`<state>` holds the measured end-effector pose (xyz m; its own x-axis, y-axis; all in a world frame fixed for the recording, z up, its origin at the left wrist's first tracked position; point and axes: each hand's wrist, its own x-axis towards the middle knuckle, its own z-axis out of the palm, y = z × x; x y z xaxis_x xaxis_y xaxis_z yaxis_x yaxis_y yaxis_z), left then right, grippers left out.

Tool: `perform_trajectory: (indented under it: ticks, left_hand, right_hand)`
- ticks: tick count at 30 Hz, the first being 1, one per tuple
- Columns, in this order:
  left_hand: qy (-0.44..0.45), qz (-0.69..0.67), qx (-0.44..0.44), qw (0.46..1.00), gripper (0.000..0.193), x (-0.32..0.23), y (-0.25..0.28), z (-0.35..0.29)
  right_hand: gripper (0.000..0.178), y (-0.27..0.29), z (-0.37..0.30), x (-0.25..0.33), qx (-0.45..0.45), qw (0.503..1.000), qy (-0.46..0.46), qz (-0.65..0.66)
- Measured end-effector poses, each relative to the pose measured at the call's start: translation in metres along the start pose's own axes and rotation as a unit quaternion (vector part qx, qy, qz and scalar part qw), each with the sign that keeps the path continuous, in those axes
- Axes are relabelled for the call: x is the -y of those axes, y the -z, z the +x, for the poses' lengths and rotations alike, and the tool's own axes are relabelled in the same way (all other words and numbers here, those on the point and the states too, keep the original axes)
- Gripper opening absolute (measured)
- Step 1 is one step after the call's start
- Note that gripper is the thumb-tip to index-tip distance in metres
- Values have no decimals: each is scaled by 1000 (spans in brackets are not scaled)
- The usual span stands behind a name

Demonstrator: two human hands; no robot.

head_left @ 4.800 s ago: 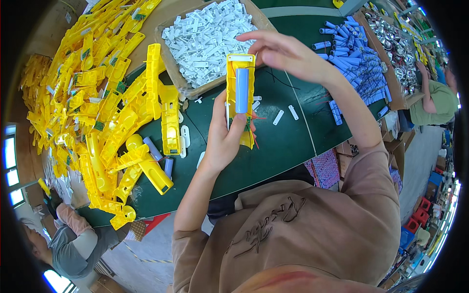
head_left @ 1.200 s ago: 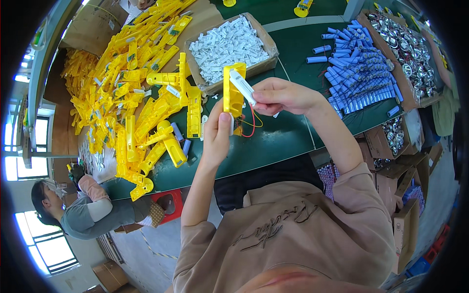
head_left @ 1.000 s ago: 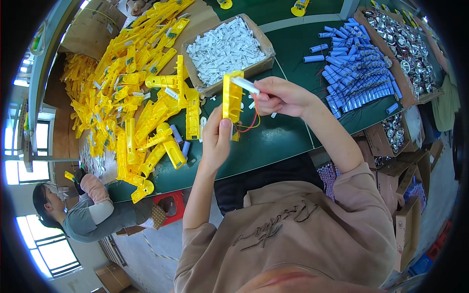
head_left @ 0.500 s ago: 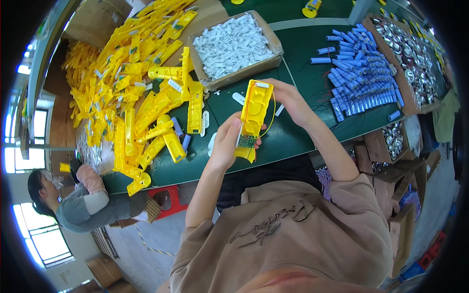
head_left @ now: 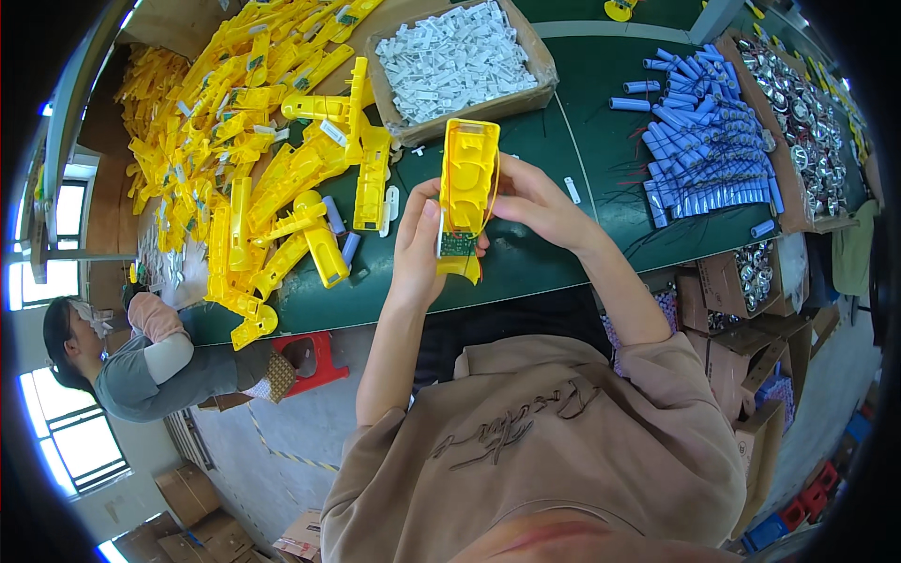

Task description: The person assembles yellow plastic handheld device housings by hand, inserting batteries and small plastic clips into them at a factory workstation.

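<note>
A yellow plastic housing (head_left: 469,169) stands upright between my two hands above the green table. Its open, ribbed side faces me. At its lower part sits a green circuit board (head_left: 459,245), and thin red and yellow wires run along the cavity. My left hand (head_left: 419,242) is closed round the lower left side, thumb along the edge. My right hand (head_left: 537,205) grips the right edge, its thumb by the wires and its other fingers partly hidden behind the housing. A small white strip (head_left: 572,190) lies on the table right of my right hand.
A heap of yellow housings (head_left: 272,141) covers the left. Behind my hands stands a cardboard box (head_left: 546,94) of white plastic parts. Blue cylindrical cells (head_left: 699,150) with wires are piled at right, beside a box of shiny round parts (head_left: 798,122). Another person (head_left: 150,366) sits far left.
The housing has turned more upright and moved slightly left. My right hand has slid down its right edge. The white piece at its top and the wide wire loop no longer show.
</note>
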<state>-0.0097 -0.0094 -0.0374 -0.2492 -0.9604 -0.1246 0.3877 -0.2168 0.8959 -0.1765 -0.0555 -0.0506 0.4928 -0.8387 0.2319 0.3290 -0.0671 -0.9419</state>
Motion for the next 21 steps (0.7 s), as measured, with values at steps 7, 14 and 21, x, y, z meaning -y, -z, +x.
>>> perform_trajectory:
  ticks: [7,14,21]
  left_hand:
    - [-21,89,-37,995,48,4,-6,3]
    - [-70,60,9,996,49,22,-1,-3]
    - [-114,64,-58,990,48,6,4,-4]
  right_hand:
    - [28,-5,10,-6,-43,995,-95,-9]
    - [22,-3,12,10,-2,981,-179,73]
    - [22,-6,11,-10,-2,991,-125,57]
